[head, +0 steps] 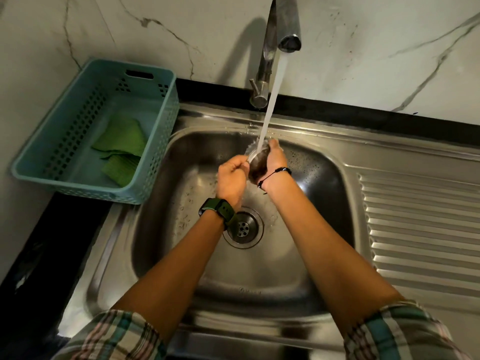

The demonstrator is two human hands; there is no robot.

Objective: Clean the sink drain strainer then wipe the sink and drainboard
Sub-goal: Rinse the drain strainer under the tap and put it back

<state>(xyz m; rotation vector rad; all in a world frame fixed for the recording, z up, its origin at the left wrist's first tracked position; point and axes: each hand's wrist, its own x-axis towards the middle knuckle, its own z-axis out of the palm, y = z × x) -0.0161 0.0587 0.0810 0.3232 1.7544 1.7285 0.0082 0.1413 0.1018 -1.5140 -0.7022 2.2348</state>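
Step 1 in hand: strainer (257,162) is held under tap stream (270,105) above sink (335,183), clamped by right hand (276,159) & left hand (231,178). Next, prob.: strainer reseated in drain (244,227), green cloth (122,152) fetched.

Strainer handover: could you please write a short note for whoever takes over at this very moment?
Left hand: grip on the rim of the strainer.
Right hand: cups the strainer from the far side.
Strainer is held over the sink, under the running tap; the drain is open below it.
Green cloths lie in the basket, left of the sink.
Done: strainer taken out, rinse under way.
Left: finish rinsing, refit the strainer, shut the tap, wipe the sink and the drainboard.
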